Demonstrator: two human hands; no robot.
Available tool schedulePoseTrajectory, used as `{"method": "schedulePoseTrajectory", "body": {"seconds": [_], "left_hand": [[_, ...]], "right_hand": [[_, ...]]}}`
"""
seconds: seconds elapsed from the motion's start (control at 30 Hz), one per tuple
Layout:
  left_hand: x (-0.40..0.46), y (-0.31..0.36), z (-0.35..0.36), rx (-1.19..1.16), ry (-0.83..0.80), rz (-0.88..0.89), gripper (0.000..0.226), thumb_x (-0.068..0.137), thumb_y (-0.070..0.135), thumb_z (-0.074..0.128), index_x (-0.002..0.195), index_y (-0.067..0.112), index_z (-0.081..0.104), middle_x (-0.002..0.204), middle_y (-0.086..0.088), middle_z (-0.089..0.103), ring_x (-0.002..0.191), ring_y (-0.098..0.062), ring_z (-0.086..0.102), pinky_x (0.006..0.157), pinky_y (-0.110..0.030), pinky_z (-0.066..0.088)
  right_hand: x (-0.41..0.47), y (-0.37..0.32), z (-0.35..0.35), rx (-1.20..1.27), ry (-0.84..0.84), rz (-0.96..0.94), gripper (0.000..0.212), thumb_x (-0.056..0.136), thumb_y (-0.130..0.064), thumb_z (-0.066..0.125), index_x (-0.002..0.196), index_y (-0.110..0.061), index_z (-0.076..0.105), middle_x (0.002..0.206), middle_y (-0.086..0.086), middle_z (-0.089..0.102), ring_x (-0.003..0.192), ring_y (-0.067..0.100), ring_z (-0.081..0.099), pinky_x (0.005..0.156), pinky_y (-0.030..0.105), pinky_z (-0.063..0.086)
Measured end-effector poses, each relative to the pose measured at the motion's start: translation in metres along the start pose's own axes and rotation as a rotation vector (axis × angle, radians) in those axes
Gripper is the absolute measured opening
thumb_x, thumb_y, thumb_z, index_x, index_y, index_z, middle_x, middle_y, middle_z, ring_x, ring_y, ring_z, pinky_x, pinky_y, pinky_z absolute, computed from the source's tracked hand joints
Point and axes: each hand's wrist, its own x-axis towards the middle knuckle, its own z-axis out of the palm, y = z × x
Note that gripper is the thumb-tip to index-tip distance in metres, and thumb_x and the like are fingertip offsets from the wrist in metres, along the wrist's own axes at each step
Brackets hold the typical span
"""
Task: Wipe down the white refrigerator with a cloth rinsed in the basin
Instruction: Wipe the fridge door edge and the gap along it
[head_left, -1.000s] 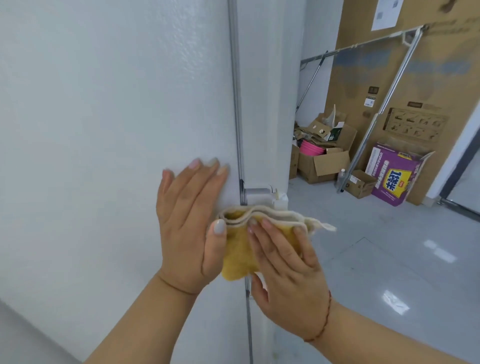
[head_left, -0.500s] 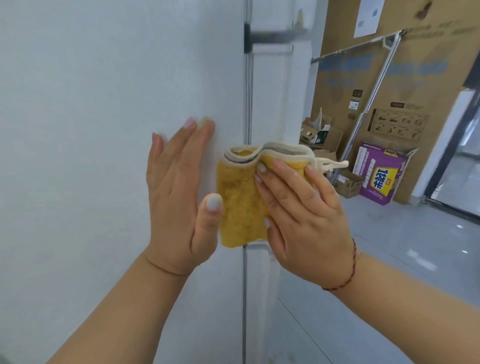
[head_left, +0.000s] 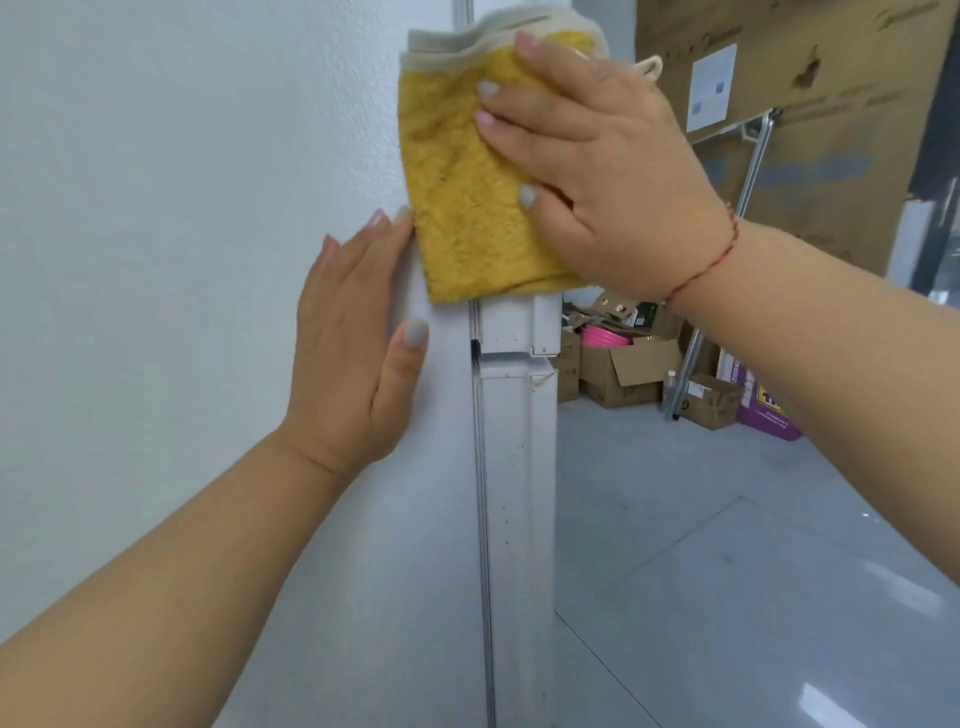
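White refrigerator (head_left: 182, 260), plain and lightly pebbled. The cloth (head_left: 467, 208) is mustard yellow with a cream border. Pale grey and pink nails on the right hand (head_left: 608, 171), a thin red bracelet (head_left: 719, 254). Behind: brown cardboard boxes (head_left: 623, 369), a purple-and-yellow carton (head_left: 769, 410).

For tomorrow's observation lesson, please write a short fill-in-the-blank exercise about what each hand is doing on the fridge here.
1. The right hand presses a ____ cloth against the refrigerator.
2. The left hand lies ____ on the white side panel, holding nothing.
3. A thin ____ string circles the right wrist.

Missing words: yellow; flat; red
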Motion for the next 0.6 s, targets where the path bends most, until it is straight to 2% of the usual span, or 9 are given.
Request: {"method": "schedulePoseTrajectory", "body": {"seconds": [0.07, 0.13, 0.27, 0.47, 0.6], "left_hand": [[0.01, -0.001, -0.004, 0.028, 0.035, 0.032, 0.082, 0.095, 0.059, 0.009, 0.139, -0.001, 0.045, 0.126, -0.01, 0.059, 0.116, -0.028, 0.054, 0.098, -0.045, 0.037], [0.019, -0.001, -0.006, 0.065, 0.081, 0.068, 0.077, 0.097, 0.056, 0.01, 0.134, 0.003, 0.052, 0.108, -0.009, 0.061, 0.096, -0.024, 0.054, 0.086, -0.04, 0.038], [0.026, -0.002, -0.004, 0.153, 0.195, 0.177, 0.066, 0.103, 0.045, 0.018, 0.12, 0.003, 0.066, 0.115, -0.02, 0.061, 0.107, -0.028, 0.05, 0.096, -0.037, 0.036], [0.002, -0.003, 0.004, 0.076, 0.236, 0.247, 0.055, 0.103, 0.037, 0.031, 0.097, 0.003, 0.074, 0.106, -0.022, 0.064, 0.1, -0.035, 0.056, 0.087, -0.05, 0.043], [-0.025, -0.003, 0.012, 0.109, 0.169, 0.305, 0.052, 0.101, 0.032, 0.034, 0.1, -0.001, 0.074, 0.118, -0.023, 0.064, 0.103, -0.043, 0.061, 0.089, -0.053, 0.044]], "right_hand": [[-0.009, -0.008, 0.002, -0.007, -0.004, 0.012, 0.049, 0.089, -0.027, 0.045, 0.134, -0.011, 0.055, 0.143, 0.002, 0.05, 0.14, 0.027, 0.033, 0.113, 0.048, 0.024], [-0.02, -0.018, 0.003, -0.011, -0.022, 0.022, 0.05, 0.089, -0.031, 0.046, 0.135, -0.011, 0.055, 0.143, 0.003, 0.049, 0.14, 0.026, 0.034, 0.114, 0.048, 0.022], [-0.047, -0.038, 0.007, -0.027, -0.054, 0.015, 0.052, 0.091, -0.038, 0.044, 0.134, -0.011, 0.056, 0.143, 0.003, 0.05, 0.139, 0.025, 0.036, 0.113, 0.046, 0.022], [-0.094, -0.079, 0.016, -0.121, -0.11, 0.036, 0.056, 0.09, -0.043, 0.048, 0.135, -0.01, 0.054, 0.144, 0.004, 0.049, 0.139, 0.022, 0.036, 0.113, 0.047, 0.02], [-0.114, -0.103, 0.021, -0.247, -0.154, 0.069, 0.059, 0.094, -0.045, 0.043, 0.138, -0.006, 0.05, 0.144, 0.008, 0.048, 0.14, 0.023, 0.035, 0.113, 0.051, 0.02]]}}
